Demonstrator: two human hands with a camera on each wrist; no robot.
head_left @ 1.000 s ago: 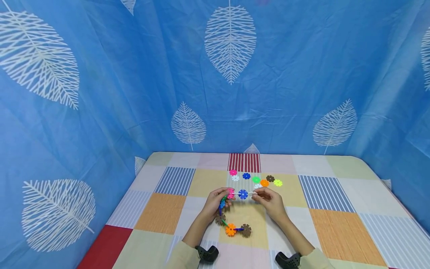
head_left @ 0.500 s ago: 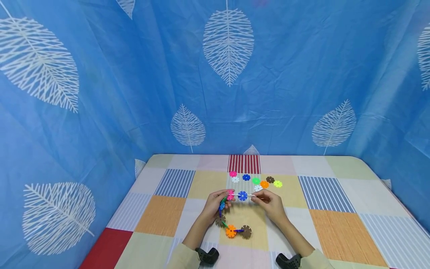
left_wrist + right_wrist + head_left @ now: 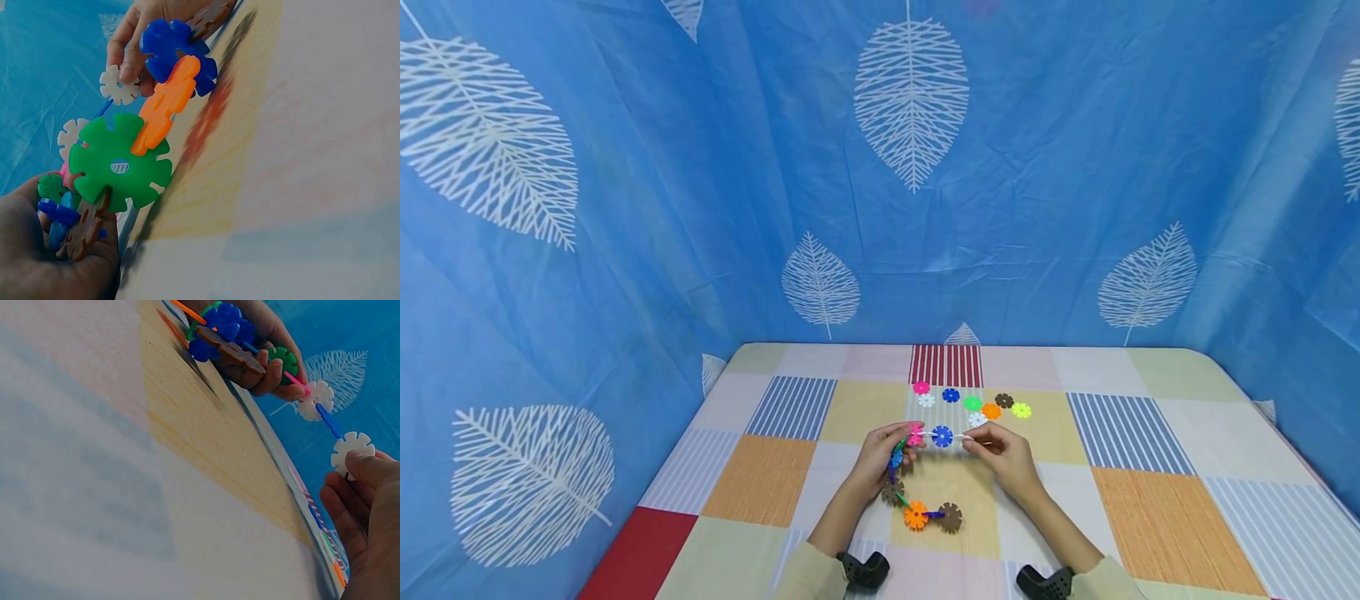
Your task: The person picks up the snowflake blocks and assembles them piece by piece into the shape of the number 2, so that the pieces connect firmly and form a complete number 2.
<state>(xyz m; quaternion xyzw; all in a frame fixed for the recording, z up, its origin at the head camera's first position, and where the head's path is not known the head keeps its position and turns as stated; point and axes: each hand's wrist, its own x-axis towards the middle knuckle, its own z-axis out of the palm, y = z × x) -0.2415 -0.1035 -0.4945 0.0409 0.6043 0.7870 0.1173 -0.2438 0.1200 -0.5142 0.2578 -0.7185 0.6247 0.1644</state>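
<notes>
A chain of notched plastic snowflake discs curves between the two hands. My left hand (image 3: 874, 458) grips it near the pink disc (image 3: 914, 435), with green, blue and brown discs (image 3: 87, 232) gathered at the palm. Between finger and thumb, my right hand (image 3: 1006, 454) pinches the white disc (image 3: 350, 449) at the chain's far end. A blue disc (image 3: 942, 436) links this white disc to another white disc (image 3: 316, 400) by the left fingers. The other end hangs below the left hand, through an orange disc (image 3: 916, 515) to a brown disc (image 3: 951, 517).
Several loose discs lie on the patchwork tablecloth (image 3: 1142, 508) beyond the hands, among them a pink disc (image 3: 921, 388), a brown disc (image 3: 1004, 401) and a yellow disc (image 3: 1021, 410). Behind the table hangs a blue curtain (image 3: 1015, 167) with white leaf prints.
</notes>
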